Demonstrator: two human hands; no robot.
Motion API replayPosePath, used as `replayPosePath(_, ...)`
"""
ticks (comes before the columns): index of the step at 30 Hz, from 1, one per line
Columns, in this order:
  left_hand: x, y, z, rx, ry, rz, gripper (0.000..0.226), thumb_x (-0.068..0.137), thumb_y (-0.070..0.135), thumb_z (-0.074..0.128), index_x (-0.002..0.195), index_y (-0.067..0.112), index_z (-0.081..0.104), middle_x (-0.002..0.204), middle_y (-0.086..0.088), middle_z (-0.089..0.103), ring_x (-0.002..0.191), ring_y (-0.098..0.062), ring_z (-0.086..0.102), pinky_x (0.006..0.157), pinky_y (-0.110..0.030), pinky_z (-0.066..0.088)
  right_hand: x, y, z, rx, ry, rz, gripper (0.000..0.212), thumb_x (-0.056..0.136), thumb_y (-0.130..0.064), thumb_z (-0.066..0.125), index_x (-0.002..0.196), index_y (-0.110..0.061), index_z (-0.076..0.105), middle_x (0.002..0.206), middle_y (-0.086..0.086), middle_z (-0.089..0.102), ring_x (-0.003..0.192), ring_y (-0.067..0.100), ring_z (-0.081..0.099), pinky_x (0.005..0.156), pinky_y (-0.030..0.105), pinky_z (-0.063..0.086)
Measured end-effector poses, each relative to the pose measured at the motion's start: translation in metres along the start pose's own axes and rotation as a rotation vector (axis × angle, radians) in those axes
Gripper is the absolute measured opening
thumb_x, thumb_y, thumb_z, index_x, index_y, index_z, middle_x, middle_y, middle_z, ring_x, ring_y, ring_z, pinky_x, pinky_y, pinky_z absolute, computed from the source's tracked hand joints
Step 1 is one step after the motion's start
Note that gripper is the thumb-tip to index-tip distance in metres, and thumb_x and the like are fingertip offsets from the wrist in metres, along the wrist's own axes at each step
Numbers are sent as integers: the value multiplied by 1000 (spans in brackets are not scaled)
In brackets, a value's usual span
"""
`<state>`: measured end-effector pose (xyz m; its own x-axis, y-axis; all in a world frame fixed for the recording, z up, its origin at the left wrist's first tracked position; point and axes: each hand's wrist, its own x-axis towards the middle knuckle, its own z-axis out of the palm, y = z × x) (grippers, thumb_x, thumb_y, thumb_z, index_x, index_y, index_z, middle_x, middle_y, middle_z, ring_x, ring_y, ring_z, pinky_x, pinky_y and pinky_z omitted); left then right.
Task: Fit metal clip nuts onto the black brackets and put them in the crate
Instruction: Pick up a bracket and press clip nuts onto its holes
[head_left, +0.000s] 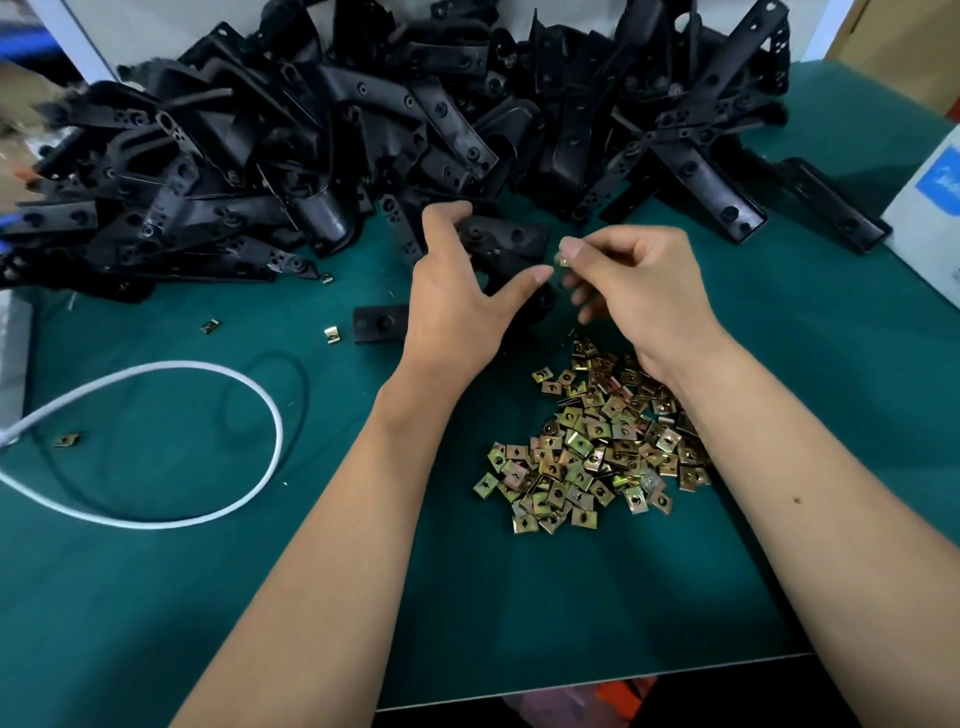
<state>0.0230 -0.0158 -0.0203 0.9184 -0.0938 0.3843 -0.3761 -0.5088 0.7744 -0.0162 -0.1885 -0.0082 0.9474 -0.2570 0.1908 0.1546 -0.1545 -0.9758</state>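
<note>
Right hand (639, 291) pinches clip nut (564, 259); left hand (457, 306) grips black bracket (506, 244).

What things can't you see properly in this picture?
- Crate: not in the head view at all.
- Black plastic bracket: the left hand covers part of it.
- Small brass-coloured metal clip nut: pinched by the right hand, too small to make out.
- White cardboard box: cut off by the right edge.

Both forearms were bare from the lower frame edge to the wrists, with no sleeve in view. The left hand (457, 306) and right hand (641, 291) wore no gloves, rings or watch. The right forearm bore a small dark mole.
</note>
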Motion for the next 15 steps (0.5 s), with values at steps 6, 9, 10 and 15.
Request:
replayPosePath(6,0,5,-2,34,-27,43,90,83,52,79,156,18,39,153,-1,52,142,-15,44,115,-27,37,-2,-3,1,41,2,15,11,97,-14,71,89,-10,78,73,6,70,63,16,63,52,25,51)
replayPosePath(9,-2,5,0,2,-51,0,96,81,52,81,157,19,33,150,-4,54,139,-16,48,110,-25,39,-2,-4,1,72,16,27,13,99,-15,67,93,-7,75,70,6,70,59,18,62,49,24,50)
replayPosePath(10,-2,5,0,-4,-43,-5,95,79,50,84,154,19,36,143,-5,59,133,-15,52,106,-23,41,-2,-4,1,85,19,32,12,99,-14,67,94,-7,75,70,6,71,60,18,63,50,24,50)
replayPosePath(15,-3,8,-1,-44,-52,71,76,76,41,89,137,16,52,118,3,68,112,-9,62,99,-26,50,-1,-4,4,182,32,103,8,95,-5,71,96,-7,78,76,1,75,72,15,71,67,27,60)
